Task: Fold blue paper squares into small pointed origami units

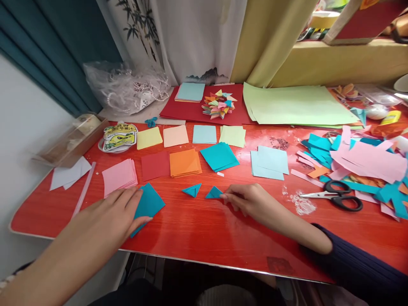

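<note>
On the red table, my left hand (106, 212) lies over the left side of a blue square of paper (150, 201). Its fingers are stretched out, with the thumb apart from them and resting on the sheet. My right hand (244, 197) has its fingertips pinched at the right corner of a small folded blue paper triangle (213, 193). A second folded blue triangle (192, 190) sits just left of that one, untouched. Beyond them is a stack of blue paper squares (219, 156). Pink paper squares (118, 176) lie right by my left fingertips.
Black-handled scissors (342, 196) lie at the right near a heap of paper scraps (366, 157). More squares, including orange ones (184, 162) and pale blue ones (270, 161), form rows. Behind stand a multicoloured folded-paper ring (219, 104) and a plastic bag of beads (127, 89).
</note>
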A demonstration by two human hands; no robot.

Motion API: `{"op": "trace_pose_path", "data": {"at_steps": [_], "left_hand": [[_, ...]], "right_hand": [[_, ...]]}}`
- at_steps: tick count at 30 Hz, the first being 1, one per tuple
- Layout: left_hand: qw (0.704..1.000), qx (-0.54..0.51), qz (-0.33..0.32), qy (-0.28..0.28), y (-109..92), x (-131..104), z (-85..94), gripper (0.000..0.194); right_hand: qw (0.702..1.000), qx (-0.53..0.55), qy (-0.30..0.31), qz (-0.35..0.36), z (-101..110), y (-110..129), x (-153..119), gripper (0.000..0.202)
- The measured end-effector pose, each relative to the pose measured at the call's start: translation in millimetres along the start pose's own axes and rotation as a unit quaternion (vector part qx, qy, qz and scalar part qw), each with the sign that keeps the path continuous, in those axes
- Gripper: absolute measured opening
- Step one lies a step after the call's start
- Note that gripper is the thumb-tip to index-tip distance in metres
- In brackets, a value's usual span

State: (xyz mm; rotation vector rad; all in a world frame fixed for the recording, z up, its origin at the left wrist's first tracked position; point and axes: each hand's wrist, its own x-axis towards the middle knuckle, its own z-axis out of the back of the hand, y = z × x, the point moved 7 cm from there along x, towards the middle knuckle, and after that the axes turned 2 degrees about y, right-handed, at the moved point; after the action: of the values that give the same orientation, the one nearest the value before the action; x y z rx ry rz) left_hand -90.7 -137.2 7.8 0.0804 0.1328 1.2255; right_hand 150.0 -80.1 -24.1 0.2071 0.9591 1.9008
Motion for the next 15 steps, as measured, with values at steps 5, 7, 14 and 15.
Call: {"op": "trace_pose_path", "data": {"at_steps": [5,7,14,15], "left_hand": [[0.998,-0.003,0.036,-0.046,-12.0,-21.5,-24.6,0.066],[0.997,-0.014,0.049,-0.056,-14.6,-27.2,-29.7,0.059],[0.998,0.025,0.001,-0.054,-28.2,-29.6,-23.6,0.035],[0.998,0.028,-0.002,-0.053,-29.0,-26.8,-19.8,0.034]], "right_hand": [[0.979,-0.194,-0.053,0.023,-15.7,1.6,19.6,0.041],[0.977,-0.196,-0.071,0.048,-17.8,-5.4,18.2,0.046],[0.979,-0.148,-0.083,0.115,-13.3,-17.9,-18.6,0.039],[0.978,-0.145,-0.087,0.12,-13.2,-17.2,-23.3,0.039]]}}
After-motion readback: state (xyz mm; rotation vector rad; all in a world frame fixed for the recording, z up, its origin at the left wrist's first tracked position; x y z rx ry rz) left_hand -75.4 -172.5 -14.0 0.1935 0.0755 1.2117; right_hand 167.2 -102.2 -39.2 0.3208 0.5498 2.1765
